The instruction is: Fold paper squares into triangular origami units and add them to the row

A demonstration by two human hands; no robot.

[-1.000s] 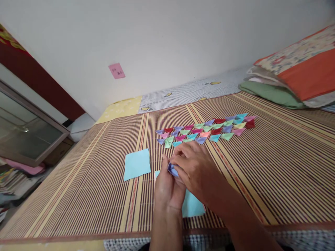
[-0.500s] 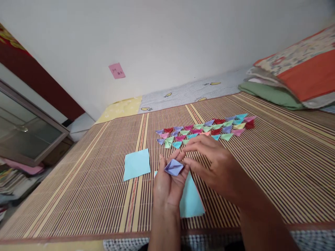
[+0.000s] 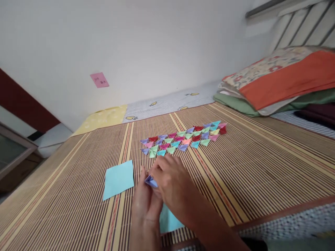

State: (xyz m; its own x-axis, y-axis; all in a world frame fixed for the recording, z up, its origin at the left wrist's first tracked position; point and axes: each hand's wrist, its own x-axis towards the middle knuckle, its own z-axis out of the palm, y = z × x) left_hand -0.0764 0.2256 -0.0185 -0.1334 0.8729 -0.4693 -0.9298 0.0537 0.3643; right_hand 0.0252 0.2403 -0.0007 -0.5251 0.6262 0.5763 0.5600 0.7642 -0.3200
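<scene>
A small folded purple paper piece [image 3: 151, 181] rests on my left hand [image 3: 146, 202], whose palm faces up with the thumb raised beside it. Over the paper, my right hand [image 3: 171, 183] bends its fingers down onto its right part, covering that part. Beneath my hands lies a light blue paper stack [image 3: 170, 221], partly hidden. To the left, a light blue square sheet [image 3: 119, 179] lies flat on the striped mat [image 3: 78, 181]. Beyond my hands, several small folded paper pieces [image 3: 175, 144] in many colours stand in slanting rows.
Folded bedding [image 3: 280, 82] in orange, floral and green is piled at the right, against a slatted headboard [image 3: 303, 26]. A pink note [image 3: 99, 80] is stuck to the white wall. A glass-fronted cabinet [image 3: 13, 150] stands at the far left.
My right hand has come down over the purple paper, which was uncovered on my left palm before. The camera view has turned right, so the scene sits further left.
</scene>
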